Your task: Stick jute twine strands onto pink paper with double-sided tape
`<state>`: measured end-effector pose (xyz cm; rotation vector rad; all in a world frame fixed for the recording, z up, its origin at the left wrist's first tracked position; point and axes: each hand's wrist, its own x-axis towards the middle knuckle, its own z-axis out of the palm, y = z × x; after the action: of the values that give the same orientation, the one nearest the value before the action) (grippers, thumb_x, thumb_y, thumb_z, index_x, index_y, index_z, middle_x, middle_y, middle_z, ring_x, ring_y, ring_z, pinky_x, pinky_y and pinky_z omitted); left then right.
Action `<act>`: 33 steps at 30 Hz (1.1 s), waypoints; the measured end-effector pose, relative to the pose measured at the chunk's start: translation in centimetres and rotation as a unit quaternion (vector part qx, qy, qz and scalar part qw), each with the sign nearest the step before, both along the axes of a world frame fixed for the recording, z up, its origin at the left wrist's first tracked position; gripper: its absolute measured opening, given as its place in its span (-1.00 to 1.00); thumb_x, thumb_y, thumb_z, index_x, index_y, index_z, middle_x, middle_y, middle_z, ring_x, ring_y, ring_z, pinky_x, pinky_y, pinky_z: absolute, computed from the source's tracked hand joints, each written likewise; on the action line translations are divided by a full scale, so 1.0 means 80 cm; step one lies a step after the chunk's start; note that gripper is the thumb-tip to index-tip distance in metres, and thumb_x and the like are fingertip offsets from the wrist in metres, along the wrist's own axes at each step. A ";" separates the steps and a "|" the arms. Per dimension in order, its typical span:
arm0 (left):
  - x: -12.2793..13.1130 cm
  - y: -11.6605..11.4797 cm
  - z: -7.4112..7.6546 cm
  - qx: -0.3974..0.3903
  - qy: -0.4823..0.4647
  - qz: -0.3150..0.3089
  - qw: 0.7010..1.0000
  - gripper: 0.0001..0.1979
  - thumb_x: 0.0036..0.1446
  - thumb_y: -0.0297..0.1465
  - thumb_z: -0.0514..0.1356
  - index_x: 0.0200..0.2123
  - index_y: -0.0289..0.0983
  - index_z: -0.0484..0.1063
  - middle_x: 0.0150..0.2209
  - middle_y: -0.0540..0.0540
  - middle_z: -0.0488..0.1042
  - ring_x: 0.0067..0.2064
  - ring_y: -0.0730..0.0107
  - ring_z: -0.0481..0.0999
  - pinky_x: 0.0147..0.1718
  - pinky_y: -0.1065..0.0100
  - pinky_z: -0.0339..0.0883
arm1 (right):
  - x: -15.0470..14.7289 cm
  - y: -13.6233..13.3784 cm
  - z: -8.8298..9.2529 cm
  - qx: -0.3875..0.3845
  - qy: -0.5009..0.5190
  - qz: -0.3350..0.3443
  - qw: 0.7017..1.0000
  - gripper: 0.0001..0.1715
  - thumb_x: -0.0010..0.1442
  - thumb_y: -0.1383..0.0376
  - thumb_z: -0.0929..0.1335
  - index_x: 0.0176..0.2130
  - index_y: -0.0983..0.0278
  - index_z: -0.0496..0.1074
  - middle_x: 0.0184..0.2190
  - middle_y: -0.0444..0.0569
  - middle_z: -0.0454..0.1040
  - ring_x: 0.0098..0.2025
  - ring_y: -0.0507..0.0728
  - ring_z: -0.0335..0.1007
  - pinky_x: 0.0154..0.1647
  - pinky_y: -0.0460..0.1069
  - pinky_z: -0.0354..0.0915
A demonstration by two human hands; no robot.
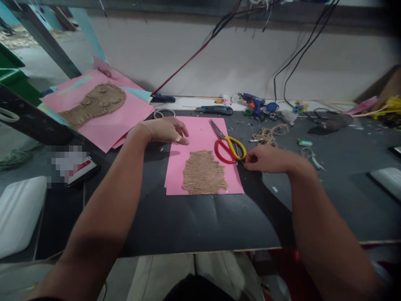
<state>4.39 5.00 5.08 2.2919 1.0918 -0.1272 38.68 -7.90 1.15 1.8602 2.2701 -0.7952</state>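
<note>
While print is illegible, scissors (217, 130) lie by the right hand (266, 159).

Bare forearms (100, 209), left hand (164, 130), right hand (265, 159); dark sleeve hem (46, 299).

Soft, fairly dim indoor light with no visible source; a faint shadow lies beside the right hand (265, 159) on the dark bench (200, 225). Wide-angle distortion bows the edges, corners darken, and a pixelated patch (67, 164) blurs one area at left.
</note>
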 end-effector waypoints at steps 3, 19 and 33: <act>0.003 -0.003 0.002 0.003 -0.002 -0.004 1.000 -0.44 0.00 -0.05 0.34 0.04 -0.20 0.61 -0.04 -0.16 0.65 -0.07 0.17 0.57 -0.11 0.29 0.33 | 0.004 -0.007 0.016 -0.008 0.090 -0.006 0.996 -0.77 0.12 0.11 0.42 -0.46 0.20 0.52 -0.52 -0.08 0.52 -0.48 0.09 0.40 -0.50 -0.01 0.23; 0.077 -0.073 0.029 -0.002 -0.160 -0.176 0.971 -0.59 0.07 -0.06 0.35 -0.05 -0.08 0.68 0.17 -0.05 0.55 0.16 0.15 0.48 0.09 0.28 0.28 | -0.074 -0.003 -0.016 0.119 0.503 -0.095 0.851 -0.69 0.22 0.05 0.51 -0.21 0.21 0.49 -0.40 -0.11 0.51 -0.43 0.02 0.37 -0.41 -0.04 0.31; 0.031 -0.031 0.028 0.037 -0.035 -0.013 0.999 -0.56 0.04 -0.03 0.34 -0.09 -0.13 0.71 -0.07 -0.05 0.69 -0.04 0.17 0.57 -0.04 0.30 0.32 | -0.049 0.005 -0.021 0.233 0.238 -0.089 0.939 -0.53 0.33 -0.08 0.34 -0.23 0.25 0.57 -0.50 -0.08 0.50 -0.50 0.06 0.26 -0.48 -0.01 0.17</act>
<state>6.88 2.56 7.32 2.3595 1.0470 -0.0173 34.74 -7.50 -0.51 2.3093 2.8141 -0.8650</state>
